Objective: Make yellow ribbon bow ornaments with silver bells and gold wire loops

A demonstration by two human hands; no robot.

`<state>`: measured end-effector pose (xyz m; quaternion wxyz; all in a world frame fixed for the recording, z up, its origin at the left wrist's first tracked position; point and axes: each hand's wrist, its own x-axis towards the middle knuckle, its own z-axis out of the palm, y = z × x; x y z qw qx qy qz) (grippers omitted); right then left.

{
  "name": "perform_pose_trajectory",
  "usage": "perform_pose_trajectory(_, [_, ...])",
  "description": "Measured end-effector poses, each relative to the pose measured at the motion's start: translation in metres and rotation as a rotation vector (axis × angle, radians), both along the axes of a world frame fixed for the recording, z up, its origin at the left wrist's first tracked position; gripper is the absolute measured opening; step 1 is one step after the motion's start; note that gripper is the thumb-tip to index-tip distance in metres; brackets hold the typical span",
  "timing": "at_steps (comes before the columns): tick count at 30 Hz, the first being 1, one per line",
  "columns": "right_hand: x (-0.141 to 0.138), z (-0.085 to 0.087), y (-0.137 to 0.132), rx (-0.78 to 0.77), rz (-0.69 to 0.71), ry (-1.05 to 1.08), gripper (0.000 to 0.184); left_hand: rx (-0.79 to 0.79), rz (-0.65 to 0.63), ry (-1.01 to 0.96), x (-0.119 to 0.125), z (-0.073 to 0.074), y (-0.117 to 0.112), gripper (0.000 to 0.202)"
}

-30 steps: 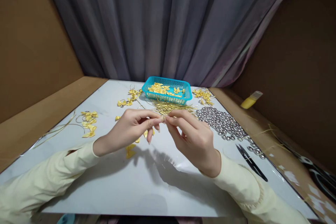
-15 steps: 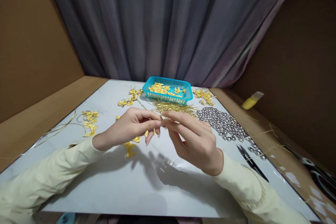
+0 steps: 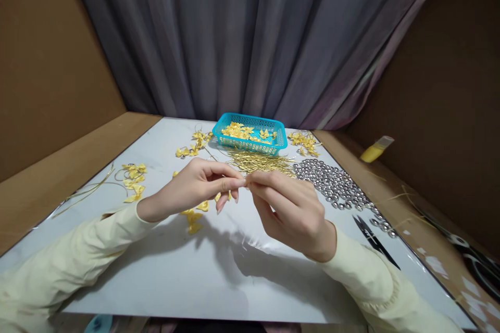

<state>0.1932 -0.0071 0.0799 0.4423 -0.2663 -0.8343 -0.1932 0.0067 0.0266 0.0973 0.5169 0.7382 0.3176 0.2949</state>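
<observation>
My left hand [image 3: 199,187] and my right hand [image 3: 289,208] meet fingertip to fingertip above the middle of the table. Both are closed in a pinch, and whatever lies between the fingers is too small and covered to make out. Yellow ribbon bows [image 3: 193,221] lie below and behind my left hand, partly hidden by it. Just beyond the fingertips spreads a bundle of gold wire ties [image 3: 265,161]. Silver beads [image 3: 332,182] are heaped to the right of my right hand.
A blue basket [image 3: 281,138] holding yellow bows stands at the back of the white table [image 3: 164,291]. Black snips [image 3: 375,242] lie on the right. More bows with wires [image 3: 135,182] lie at left. A yellow-filled tube [image 3: 377,149] is by the right cardboard wall [image 3: 441,88].
The fingers of my right hand have closed down, drawing its index finger in against the left fingertips. My left hand has barely moved.
</observation>
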Motion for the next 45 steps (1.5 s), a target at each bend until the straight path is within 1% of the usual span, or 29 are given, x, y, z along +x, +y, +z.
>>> perform_pose_trajectory(3, [0.000, 0.001, -0.001, -0.040, -0.013, 0.008, 0.019, 0.046, 0.015, -0.010, 0.000, 0.000, 0.000, 0.016])
perform_pose_trajectory(9, [0.000, 0.002, -0.001, -0.068, -0.023, 0.024, 0.018, 0.158, 0.036, -0.002, -0.001, -0.003, 0.002, 0.012])
perform_pose_trajectory(12, [-0.001, 0.003, -0.001, -0.091, -0.022, 0.038, 0.019, 0.253, 0.071, 0.032, -0.001, -0.004, 0.002, 0.009])
perform_pose_trajectory(14, [-0.002, 0.003, 0.000, -0.112, -0.021, 0.045, 0.019, 0.388, 0.116, 0.053, -0.001, -0.005, 0.001, 0.007])
perform_pose_trajectory(17, [-0.002, 0.003, 0.001, -0.138, -0.022, 0.051, 0.019, 0.677, 0.174, 0.056, -0.001, -0.007, -0.001, 0.004])
perform_pose_trajectory(20, [-0.003, 0.003, 0.001, -0.165, -0.036, 0.054, 0.019, 0.937, 0.175, 0.054, -0.001, -0.009, -0.002, 0.006])
perform_pose_trajectory(22, [-0.003, 0.004, 0.001, -0.177, -0.036, 0.058, 0.019, 1.057, 0.155, 0.061, -0.002, -0.010, -0.002, 0.009])
perform_pose_trajectory(24, [-0.004, 0.005, 0.001, -0.187, -0.028, 0.063, 0.019, 1.134, 0.136, 0.080, -0.002, -0.011, -0.002, 0.013])
perform_pose_trajectory(27, [-0.004, 0.006, 0.001, -0.198, -0.024, 0.064, 0.019, 1.199, 0.131, 0.112, -0.002, -0.012, -0.002, 0.015])
perform_pose_trajectory(31, [-0.004, 0.005, 0.001, -0.203, -0.034, 0.051, 0.018, 1.262, 0.173, 0.167, -0.003, -0.015, -0.003, 0.015])
perform_pose_trajectory(36, [-0.004, 0.004, 0.002, -0.216, -0.053, 0.040, 0.018, 1.360, 0.207, 0.207, -0.004, -0.018, -0.002, 0.020])
perform_pose_trajectory(45, [-0.004, 0.004, 0.003, -0.219, -0.046, 0.038, 0.019, 1.317, 0.220, 0.265, -0.005, -0.017, -0.004, 0.018])
